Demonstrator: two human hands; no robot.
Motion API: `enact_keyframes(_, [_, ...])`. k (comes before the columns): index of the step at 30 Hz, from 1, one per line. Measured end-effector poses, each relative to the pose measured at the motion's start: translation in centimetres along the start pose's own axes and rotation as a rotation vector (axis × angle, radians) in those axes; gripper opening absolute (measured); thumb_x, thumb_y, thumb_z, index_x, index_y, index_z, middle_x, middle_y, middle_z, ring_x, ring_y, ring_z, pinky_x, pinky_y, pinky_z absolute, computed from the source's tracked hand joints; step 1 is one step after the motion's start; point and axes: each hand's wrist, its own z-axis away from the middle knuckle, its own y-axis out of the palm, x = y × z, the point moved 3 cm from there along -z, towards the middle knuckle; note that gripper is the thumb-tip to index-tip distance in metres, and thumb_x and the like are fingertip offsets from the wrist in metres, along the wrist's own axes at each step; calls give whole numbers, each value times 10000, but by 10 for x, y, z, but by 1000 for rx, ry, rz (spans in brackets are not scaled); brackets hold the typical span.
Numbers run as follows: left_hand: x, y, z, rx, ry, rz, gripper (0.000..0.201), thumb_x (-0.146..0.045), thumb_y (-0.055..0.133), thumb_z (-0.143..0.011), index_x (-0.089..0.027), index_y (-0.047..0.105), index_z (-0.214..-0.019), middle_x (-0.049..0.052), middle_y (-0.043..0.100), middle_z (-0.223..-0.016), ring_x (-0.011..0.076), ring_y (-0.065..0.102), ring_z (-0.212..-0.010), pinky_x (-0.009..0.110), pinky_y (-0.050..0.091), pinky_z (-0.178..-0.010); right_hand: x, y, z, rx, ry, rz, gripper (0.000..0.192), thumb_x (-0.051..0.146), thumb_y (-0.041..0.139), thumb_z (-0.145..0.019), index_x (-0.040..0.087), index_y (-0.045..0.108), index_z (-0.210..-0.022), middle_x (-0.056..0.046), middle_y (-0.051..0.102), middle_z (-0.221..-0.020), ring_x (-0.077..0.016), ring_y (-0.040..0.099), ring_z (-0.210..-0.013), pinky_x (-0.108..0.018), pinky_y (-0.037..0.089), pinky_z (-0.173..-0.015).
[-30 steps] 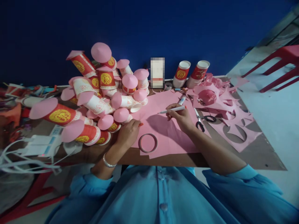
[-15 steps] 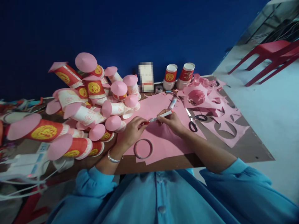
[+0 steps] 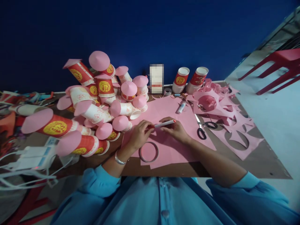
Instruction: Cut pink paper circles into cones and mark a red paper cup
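Head view: hands (image 3: 142, 133) hold marker (image 3: 166, 123), red cap (image 3: 151, 126); ring (image 3: 157, 153) near table edge (image 3: 168, 174).

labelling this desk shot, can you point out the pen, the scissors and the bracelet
Pen (image 3: 166, 123): head view, on its white barrel.
Scissors (image 3: 200, 126): head view, near the pivot.
Bracelet (image 3: 119, 161): head view, on the silver band.

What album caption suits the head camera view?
Right hand holds a slim white pen to a small red cap in the left hand, over flat pink paper.
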Motion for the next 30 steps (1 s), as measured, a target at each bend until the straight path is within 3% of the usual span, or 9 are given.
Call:
enact_keyframes(3, [1,-3,0,-28,-8,11,132,-96,689,-952,-208,655,-1013,31,711,-991,160,715,-884,284,634,-752,2,-8,1,-102,-61,0,485,576,859,-821,217,727,-1120,6,677,-828,-126,590,-640,-260,489,-574])
enact_keyframes(5, [2,-5,0,-47,-14,4,111,-122,699,-958,-211,658,-1010,32,715,-982,164,715,-889,292,636,-759,2,-11,1,-139,-58,-21,419,585,818,-864,210,724,-1027,17,655,-751,-121,571,-588,-263,486,-548])
enact_keyframes(8, [2,-7,3,-60,-6,-10,82,-156,716,-962,-212,662,-988,32,720,-954,170,715,-878,301,626,-752,2,-11,1,-109,-8,-67,415,597,800,-880,197,693,-905,8,670,-678,-135,609,-568,-280,525,-559])
enact_keyframes(12, [0,-8,5,-85,30,-10,76,-157,715,-962,-211,663,-969,28,726,-927,165,707,-853,296,604,-760,1,-10,-1,-79,22,-115,430,596,813,-862,186,690,-900,-7,704,-676,-146,649,-578,-287,550,-581])
enact_keyframes(16, [-2,-9,3,-145,51,3,92,-163,730,-951,-215,659,-976,21,728,-922,157,702,-853,289,597,-788,-6,-9,-6,-66,69,-56,409,574,809,-856,178,710,-877,11,675,-640,-134,601,-551,-272,514,-557])
enact_keyframes(19, [0,-10,1,-190,53,35,89,-169,733,-944,-210,660,-974,23,724,-927,150,701,-847,275,597,-773,-8,-11,-11,-35,9,93,388,559,775,-889,173,778,-940,-6,693,-681,-140,595,-589,-265,479,-559])
enact_keyframes(23, [5,-9,1,-193,16,112,76,-236,746,-947,-207,679,-969,29,740,-928,146,714,-840,271,611,-770,3,-15,-13,26,-222,403,283,464,722,-969,201,825,-989,-90,781,-949,-183,690,-788,-300,522,-701])
enact_keyframes(27, [8,-7,3,-192,-38,205,108,-292,758,-941,-202,698,-945,35,756,-901,149,733,-815,264,624,-736,13,-11,-6,137,-311,695,196,333,675,-1022,193,807,-1059,-92,777,-977,-183,709,-811,-285,513,-728])
enact_keyframes(30, [7,-3,4,-151,-52,279,199,-334,760,-939,-206,700,-1079,63,782,-1006,167,769,-864,294,655,-767,20,-8,0,237,-352,909,193,273,635,-1049,202,787,-1145,-80,773,-973,-184,713,-842,-273,506,-735])
